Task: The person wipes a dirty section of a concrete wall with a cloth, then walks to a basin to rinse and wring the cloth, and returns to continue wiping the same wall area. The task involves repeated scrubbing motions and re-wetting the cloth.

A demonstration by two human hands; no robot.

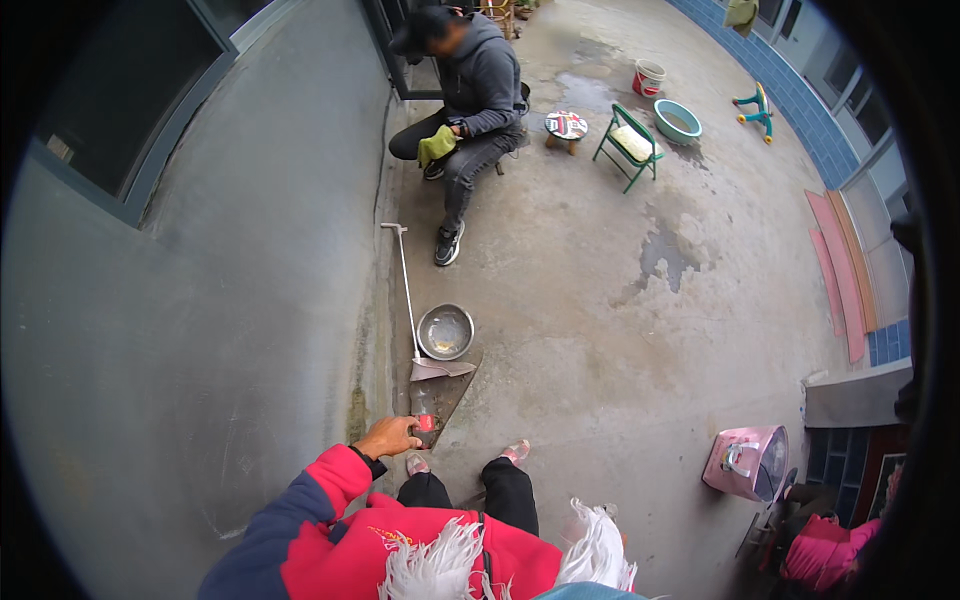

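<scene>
My left hand [390,436] reaches forward beside the grey wall, thumb and fingers on the side of a clear plastic bottle [426,421] with a red label. The bottle is over a dark, sunken corner of the concrete. Just beyond it lies a long-handled dustpan [441,369], its thin white handle running along the wall. A round metal basin [446,332] sits against the dustpan. My right hand is out of view; white fringe [435,562] hangs over my red jacket [352,547].
Ahead, a seated person [480,90] holds a green cloth [437,146]. Beyond are a round stool [566,126], a green folding chair [632,142], a teal tub [677,122] and a bucket [649,78]. A pink bag [731,465] and another person [821,551] are at right.
</scene>
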